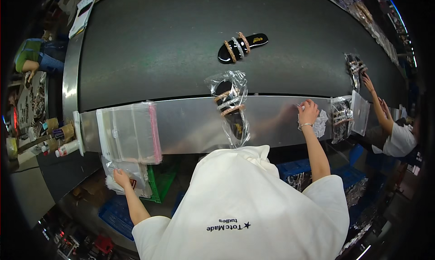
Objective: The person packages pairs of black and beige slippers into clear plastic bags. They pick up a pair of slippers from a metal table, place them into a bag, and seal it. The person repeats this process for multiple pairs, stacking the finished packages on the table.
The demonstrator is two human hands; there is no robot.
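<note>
My left hand is low at the left, its fingers closed at a clear plastic bag hanging below the metal ledge. What exactly those fingers pinch is too small to tell. Over on the right, my right hand has its fingers bent around crumpled white tissue paper on the ledge. Straight in front of me lies a black sandal with glittery straps, inside a clear bag, across the ledge and the belt's edge. Another black sandal, unwrapped, with gold and silver straps, lies farther off on the dark belt.
A stack of clear bags with a pink edge covers the ledge's left part. At the right, a co-worker's hand touches a bagged sandal. Another bagged sandal lies on the ledge. Below are a green crate and blue crates.
</note>
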